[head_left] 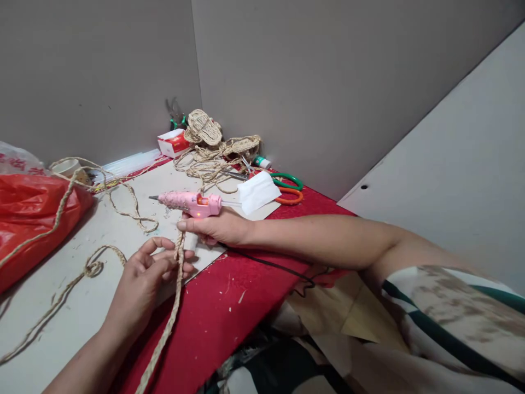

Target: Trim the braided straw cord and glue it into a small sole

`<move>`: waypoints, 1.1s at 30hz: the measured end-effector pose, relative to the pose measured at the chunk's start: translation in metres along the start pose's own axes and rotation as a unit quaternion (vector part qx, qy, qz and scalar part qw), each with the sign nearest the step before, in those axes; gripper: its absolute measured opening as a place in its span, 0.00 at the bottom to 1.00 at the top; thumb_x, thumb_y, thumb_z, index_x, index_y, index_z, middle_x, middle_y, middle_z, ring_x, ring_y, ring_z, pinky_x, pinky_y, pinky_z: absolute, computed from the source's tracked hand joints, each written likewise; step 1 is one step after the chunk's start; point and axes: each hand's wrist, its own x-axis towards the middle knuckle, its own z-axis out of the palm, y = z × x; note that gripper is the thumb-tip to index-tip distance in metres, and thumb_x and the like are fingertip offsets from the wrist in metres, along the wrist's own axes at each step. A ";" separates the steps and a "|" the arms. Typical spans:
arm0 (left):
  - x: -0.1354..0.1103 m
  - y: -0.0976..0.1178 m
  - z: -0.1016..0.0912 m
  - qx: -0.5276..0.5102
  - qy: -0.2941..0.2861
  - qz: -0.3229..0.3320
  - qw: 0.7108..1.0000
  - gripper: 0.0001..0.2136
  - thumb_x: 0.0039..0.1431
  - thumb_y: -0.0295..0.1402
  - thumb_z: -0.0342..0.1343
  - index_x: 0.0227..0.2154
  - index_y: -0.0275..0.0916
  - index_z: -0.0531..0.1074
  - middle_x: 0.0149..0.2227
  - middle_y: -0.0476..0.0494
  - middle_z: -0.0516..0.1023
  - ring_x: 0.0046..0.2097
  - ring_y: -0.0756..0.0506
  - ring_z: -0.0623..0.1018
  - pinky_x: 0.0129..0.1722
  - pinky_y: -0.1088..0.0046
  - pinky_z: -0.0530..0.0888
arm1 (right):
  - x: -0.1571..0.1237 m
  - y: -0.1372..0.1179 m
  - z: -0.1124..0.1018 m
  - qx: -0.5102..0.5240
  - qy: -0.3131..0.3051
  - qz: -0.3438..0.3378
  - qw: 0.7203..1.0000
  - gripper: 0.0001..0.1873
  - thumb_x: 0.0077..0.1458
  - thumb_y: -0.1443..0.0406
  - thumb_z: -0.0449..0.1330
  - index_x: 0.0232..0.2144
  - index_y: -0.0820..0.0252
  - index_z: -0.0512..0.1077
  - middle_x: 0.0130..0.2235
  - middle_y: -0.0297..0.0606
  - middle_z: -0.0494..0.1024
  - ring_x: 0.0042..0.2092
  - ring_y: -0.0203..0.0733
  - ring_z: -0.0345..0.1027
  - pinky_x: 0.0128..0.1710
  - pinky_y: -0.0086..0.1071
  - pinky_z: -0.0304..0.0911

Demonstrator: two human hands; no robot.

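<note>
My right hand (219,227) is closed round the grip of a pink glue gun (191,202), whose nozzle points left over a pale work board (82,306). My left hand (143,276) lies just below it, fingers pinching a braided straw rope (174,306) that runs down across the red tablecloth (221,306) toward me. The rope's upper end sits between the two hands, right under the glue gun. A black cord (270,265) trails from the gun under my right forearm.
A red plastic bag (28,219) lies at the left. More braided rope (123,205) loops over the board. At the back corner are woven straw pieces (205,128), a red-white box (172,143), scissors with green and orange handles (289,189) and a white paper (258,191).
</note>
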 end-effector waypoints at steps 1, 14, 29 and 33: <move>0.000 0.000 -0.001 -0.009 -0.005 0.000 1.000 0.11 0.50 0.26 0.61 0.37 0.40 0.67 0.35 0.42 0.81 0.34 0.46 0.80 0.37 0.69 0.74 | -0.001 -0.001 0.000 -0.016 -0.005 -0.022 1.000 0.13 0.51 0.57 0.63 0.29 0.61 0.68 0.17 0.24 0.61 0.18 0.27 0.50 0.16 0.24 0.45; 0.006 0.000 0.002 -0.028 -0.018 0.007 0.999 0.08 0.49 0.31 0.66 0.30 0.38 0.71 0.35 0.42 0.82 0.32 0.49 0.79 0.36 0.76 0.74 | -0.003 -0.009 -0.003 -0.075 -0.049 -0.116 0.989 0.15 0.54 0.55 0.59 0.26 0.60 0.65 0.17 0.24 0.58 0.18 0.27 0.51 0.16 0.23 0.47; 0.005 -0.001 -0.004 0.017 0.036 0.089 0.995 0.10 0.47 0.35 0.68 0.31 0.36 0.77 0.28 0.44 0.80 0.29 0.51 0.77 0.33 0.78 0.72 | -0.003 -0.011 0.006 -0.019 -0.087 -0.047 0.995 0.22 0.51 0.52 0.61 0.44 0.58 0.72 0.19 0.23 0.59 0.18 0.26 0.51 0.13 0.21 0.48; 0.004 -0.003 -0.001 0.049 0.024 0.091 0.994 0.10 0.49 0.36 0.66 0.33 0.37 0.76 0.28 0.44 0.80 0.29 0.51 0.76 0.34 0.78 0.72 | -0.006 -0.009 0.005 -0.053 -0.088 -0.064 0.993 0.19 0.51 0.57 0.61 0.44 0.59 0.72 0.21 0.24 0.60 0.19 0.26 0.52 0.14 0.20 0.49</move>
